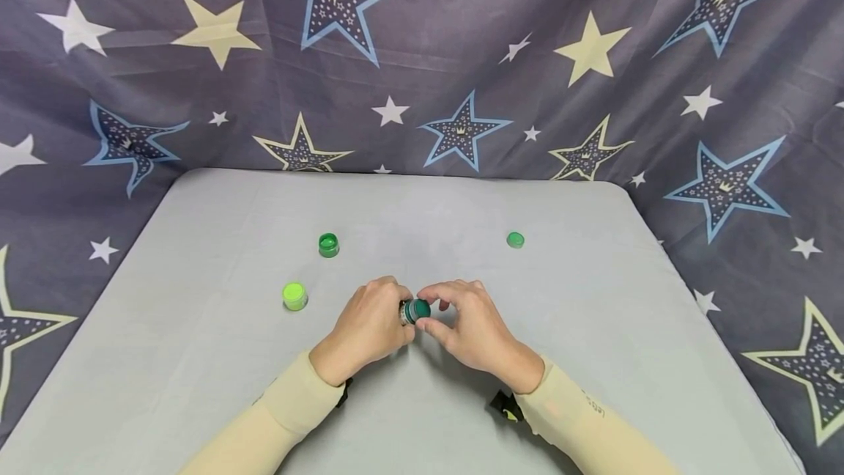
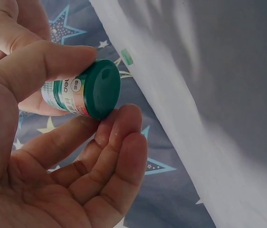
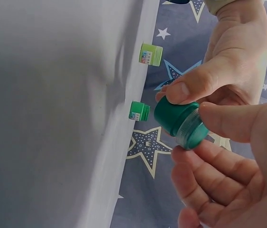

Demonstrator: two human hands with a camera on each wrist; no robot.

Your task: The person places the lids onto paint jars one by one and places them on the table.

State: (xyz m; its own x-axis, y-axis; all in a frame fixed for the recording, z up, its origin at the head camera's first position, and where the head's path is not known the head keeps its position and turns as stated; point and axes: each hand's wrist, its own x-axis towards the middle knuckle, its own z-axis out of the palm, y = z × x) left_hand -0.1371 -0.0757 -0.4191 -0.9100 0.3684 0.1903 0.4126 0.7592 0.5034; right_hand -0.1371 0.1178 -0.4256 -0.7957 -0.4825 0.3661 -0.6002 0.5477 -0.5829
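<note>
Above the table, my left hand (image 1: 372, 321) holds a small dark-green paint jar (image 1: 407, 312) by its body, thumb on one side and fingers on the other. A printed label and a dimpled green base show on the jar (image 2: 102, 90) in the left wrist view. My right hand (image 1: 471, 325) pinches the jar's clear ridged lid (image 3: 190, 133) between thumb and fingertips, its other fingers loosely bent. The jar lies tilted sideways, with its lid end toward my right hand. In the right wrist view, my left hand (image 3: 223, 71) grips the green body from above.
An uncovered bright-green paint jar (image 1: 328, 246) stands at the left back of the grey table (image 1: 422, 424). Nearer sits a yellow-green jar (image 1: 294, 297). A small green round lid (image 1: 516, 240) lies at the right back. Behind the table hangs a star-patterned cloth (image 1: 422, 35).
</note>
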